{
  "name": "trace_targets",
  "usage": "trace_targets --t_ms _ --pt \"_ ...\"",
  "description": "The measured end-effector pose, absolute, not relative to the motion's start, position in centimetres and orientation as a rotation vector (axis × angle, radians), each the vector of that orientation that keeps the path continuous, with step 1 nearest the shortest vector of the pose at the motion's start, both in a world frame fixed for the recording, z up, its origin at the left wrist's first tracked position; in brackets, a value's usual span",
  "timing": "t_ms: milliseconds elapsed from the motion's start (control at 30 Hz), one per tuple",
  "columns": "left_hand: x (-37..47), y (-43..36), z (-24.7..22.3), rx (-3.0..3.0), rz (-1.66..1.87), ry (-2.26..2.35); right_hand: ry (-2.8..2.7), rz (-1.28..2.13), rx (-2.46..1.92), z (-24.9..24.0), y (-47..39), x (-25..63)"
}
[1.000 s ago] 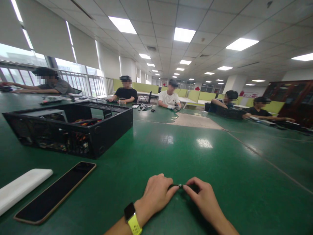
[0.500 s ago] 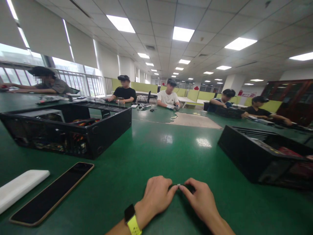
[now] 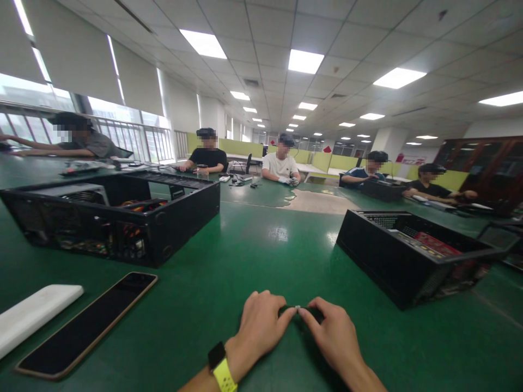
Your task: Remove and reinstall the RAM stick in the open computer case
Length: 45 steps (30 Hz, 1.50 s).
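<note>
Between my two hands is a tiny whitish piece (image 3: 298, 307), too small to name, just over the green table (image 3: 261, 261). My left hand (image 3: 263, 321), with a yellow-strapped watch (image 3: 222, 366) on the wrist, is closed, thumb and fingers pinching at the left side of the piece. From the other side my right hand (image 3: 333, 329) pinches it, thumb tip almost against the left thumb. A thin dark strand seems to run from the piece into each hand; its kind I cannot make out.
An open black computer case (image 3: 183, 223) stands to the left, another computer case (image 3: 384, 261) to the right. A phone (image 3: 87, 326) and a white slab (image 3: 36, 313) lie at the near left. Several people sit around the far side; small parts (image 3: 241, 178) lie before them.
The right computer case has shifted to the left and turned. My hands have stayed nearly in place, both still pinching the small piece. Co-workers' arms at the far right have moved.
</note>
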<state>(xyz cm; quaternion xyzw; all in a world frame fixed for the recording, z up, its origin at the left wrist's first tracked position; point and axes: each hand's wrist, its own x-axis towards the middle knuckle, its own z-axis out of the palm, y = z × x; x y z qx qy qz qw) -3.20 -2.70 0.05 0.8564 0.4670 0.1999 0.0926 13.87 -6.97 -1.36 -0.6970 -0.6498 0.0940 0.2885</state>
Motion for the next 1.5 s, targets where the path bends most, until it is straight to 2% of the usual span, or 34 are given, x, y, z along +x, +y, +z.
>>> trace_targets --t_ms 133,300,400,567,667,800,1200,1400,1500 --pt "-3.5 -2.5 0.5 2.492 0.966 1.368 -1.668 0.373 -1.666 -1.4 -6.6 15.3" --pt "-4.3 -2.1 1.0 2.426 1.244 1.368 -1.407 0.283 -1.772 0.1 -6.5 19.5" --pt "-4.5 -2.0 1.1 2.395 1.288 1.3 -1.415 0.201 -1.831 3.6 -5.8 24.0" --pt "-4.2 -2.2 1.0 2.362 1.315 1.197 -1.499 -0.29 -2.113 11.5 -2.4 35.4" --pt "-4.1 -2.1 0.9 2.351 1.287 1.2 -1.356 -0.045 -2.271 13.8 0.0 41.4" --pt "-4.3 -2.0 0.9 2.331 1.263 1.207 -1.212 0.103 -2.329 13.0 1.9 44.7" --pt "-5.0 -0.4 1.8 2.299 1.265 1.135 -1.257 0.116 -2.3 11.5 0.5 42.6" --pt "-1.3 2.2 7.0 2.329 1.185 0.788 -1.452 0.114 -2.124 10.7 -3.9 34.3" --pt "1.1 1.9 10.9 2.468 1.076 0.451 -1.564 0.395 -1.941 11.4 -6.9 27.6"
